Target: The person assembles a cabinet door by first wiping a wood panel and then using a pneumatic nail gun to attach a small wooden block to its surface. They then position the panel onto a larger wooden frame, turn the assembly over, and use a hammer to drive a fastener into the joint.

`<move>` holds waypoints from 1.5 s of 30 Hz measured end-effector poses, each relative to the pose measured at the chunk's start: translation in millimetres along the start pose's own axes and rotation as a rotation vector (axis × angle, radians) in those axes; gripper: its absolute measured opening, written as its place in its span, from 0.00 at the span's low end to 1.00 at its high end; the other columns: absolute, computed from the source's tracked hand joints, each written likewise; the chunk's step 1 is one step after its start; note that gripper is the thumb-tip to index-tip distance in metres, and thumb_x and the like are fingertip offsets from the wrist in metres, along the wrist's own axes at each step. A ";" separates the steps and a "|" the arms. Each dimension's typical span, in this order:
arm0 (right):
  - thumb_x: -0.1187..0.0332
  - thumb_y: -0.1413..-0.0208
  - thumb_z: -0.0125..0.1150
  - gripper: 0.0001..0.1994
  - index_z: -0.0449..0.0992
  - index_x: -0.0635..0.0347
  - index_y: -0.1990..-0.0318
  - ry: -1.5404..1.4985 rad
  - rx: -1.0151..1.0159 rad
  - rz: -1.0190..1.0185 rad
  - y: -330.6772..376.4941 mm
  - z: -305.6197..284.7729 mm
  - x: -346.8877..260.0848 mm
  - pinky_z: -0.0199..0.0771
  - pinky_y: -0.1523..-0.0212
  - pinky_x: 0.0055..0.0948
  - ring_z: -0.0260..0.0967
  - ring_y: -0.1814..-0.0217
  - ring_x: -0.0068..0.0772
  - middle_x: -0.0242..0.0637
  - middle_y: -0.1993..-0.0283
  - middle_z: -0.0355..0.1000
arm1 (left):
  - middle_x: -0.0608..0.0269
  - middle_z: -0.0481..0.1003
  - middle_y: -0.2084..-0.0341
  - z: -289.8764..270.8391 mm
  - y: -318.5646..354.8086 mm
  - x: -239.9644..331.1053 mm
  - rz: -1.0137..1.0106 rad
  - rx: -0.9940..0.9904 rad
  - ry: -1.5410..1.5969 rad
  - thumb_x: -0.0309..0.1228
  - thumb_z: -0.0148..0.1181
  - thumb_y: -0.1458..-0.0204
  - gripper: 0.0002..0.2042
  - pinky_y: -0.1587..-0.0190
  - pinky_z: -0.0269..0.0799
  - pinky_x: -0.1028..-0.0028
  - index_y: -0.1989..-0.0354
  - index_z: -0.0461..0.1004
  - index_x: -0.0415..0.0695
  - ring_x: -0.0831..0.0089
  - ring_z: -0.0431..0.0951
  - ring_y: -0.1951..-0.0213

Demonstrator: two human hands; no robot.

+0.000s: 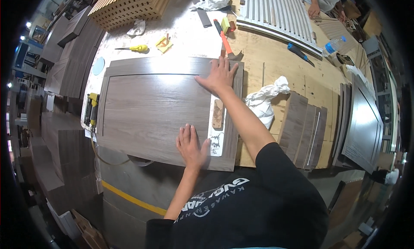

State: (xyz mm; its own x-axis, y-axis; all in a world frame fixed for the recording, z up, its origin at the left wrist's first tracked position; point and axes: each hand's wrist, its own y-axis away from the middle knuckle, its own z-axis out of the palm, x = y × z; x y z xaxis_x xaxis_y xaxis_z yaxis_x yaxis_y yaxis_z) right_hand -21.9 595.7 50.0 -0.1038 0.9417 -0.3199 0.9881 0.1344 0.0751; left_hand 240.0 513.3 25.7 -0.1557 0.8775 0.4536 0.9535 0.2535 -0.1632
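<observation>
A grey-brown wood-grain cabinet door [146,106] with a raised frame lies flat on the workbench. My left hand [192,147] rests on its near part with the fingers spread. Farther off, my right hand [219,76] is spread over the far right corner of the frame, its arm reaching across the door's right side. Between the hands, along the right frame, lies a white strip with handwriting [216,141]. On that strip sits a small brown block [217,114]. A hammer [226,46] with a red-orange handle lies just past the door's far edge, near my right fingertips.
A yellow screwdriver [133,48] lies beyond the door; a yellow-black air tool [92,109] with a hose is at its left. To the right are a crumpled white cloth [265,100] and wood boards [304,130]. Another person's hand [314,10] shows at the far right.
</observation>
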 end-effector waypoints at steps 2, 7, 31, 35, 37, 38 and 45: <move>0.37 0.56 0.60 0.43 0.62 0.61 0.38 -0.017 0.041 -0.033 -0.9 2.3 -0.4 0.26 0.27 0.60 0.39 0.24 0.42 0.44 0.32 0.52 | 0.51 0.60 0.34 0.9 -0.1 -0.8 -0.006 -0.019 -0.016 0.45 0.65 0.53 0.36 0.34 0.44 0.48 0.37 0.64 0.37 0.50 0.53 0.31; 0.41 0.56 0.63 0.40 0.65 0.62 0.41 -0.096 0.066 -0.048 -4.6 6.5 0.0 0.31 0.26 0.53 0.49 0.30 0.40 0.43 0.39 0.59 | 0.52 0.60 0.34 2.7 -1.5 -1.3 -0.016 -0.042 -0.035 0.46 0.64 0.53 0.36 0.34 0.43 0.47 0.37 0.64 0.37 0.51 0.53 0.31; 0.49 0.60 0.72 0.38 0.66 0.61 0.42 -0.614 0.281 -0.176 19.6 0.3 69.5 0.43 0.28 0.50 0.52 0.31 0.50 0.50 0.39 0.62 | 0.48 0.62 0.36 4.6 -5.2 -7.6 0.048 -0.020 0.002 0.44 0.65 0.53 0.38 0.32 0.42 0.50 0.35 0.61 0.37 0.47 0.55 0.32; 0.51 0.58 0.73 0.42 0.62 0.55 0.36 -0.098 0.337 0.096 99.7 -28.6 145.8 0.43 0.29 0.51 0.45 0.27 0.55 0.51 0.31 0.53 | 0.51 0.60 0.34 2.0 -1.7 -5.3 0.007 -0.051 -0.019 0.46 0.63 0.51 0.36 0.32 0.42 0.49 0.36 0.62 0.36 0.51 0.53 0.31; 0.50 0.56 0.71 0.42 0.60 0.54 0.34 -0.277 0.287 0.187 124.4 -29.1 164.2 0.40 0.28 0.54 0.39 0.24 0.53 0.50 0.28 0.48 | 0.52 0.59 0.34 2.5 -1.4 -4.5 -0.001 -0.054 -0.011 0.45 0.63 0.50 0.36 0.32 0.42 0.49 0.36 0.62 0.36 0.51 0.52 0.30; 0.50 0.56 0.71 0.42 0.60 0.55 0.34 -0.234 0.325 0.171 128.1 -32.9 174.8 0.42 0.29 0.53 0.41 0.24 0.53 0.50 0.28 0.49 | 0.52 0.59 0.34 1.8 -1.3 -3.8 0.003 -0.054 -0.019 0.45 0.62 0.50 0.36 0.32 0.42 0.49 0.36 0.62 0.36 0.51 0.52 0.30; 0.51 0.52 0.69 0.34 0.68 0.59 0.40 -0.272 0.391 0.176 84.7 -81.1 198.9 0.64 0.37 0.40 0.61 0.34 0.49 0.48 0.35 0.62 | 0.50 0.59 0.34 -8.3 -6.1 -3.6 0.058 -0.085 -0.012 0.43 0.62 0.49 0.35 0.32 0.43 0.50 0.35 0.60 0.36 0.52 0.53 0.31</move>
State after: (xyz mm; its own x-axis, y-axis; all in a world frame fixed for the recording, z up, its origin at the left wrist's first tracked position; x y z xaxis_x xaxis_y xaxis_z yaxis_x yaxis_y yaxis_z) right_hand 32.0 819.4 69.4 0.0500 0.8184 -0.5725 0.9621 -0.1934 -0.1924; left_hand 236.8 505.3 32.3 -0.1024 0.8948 0.4346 0.9794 0.1671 -0.1133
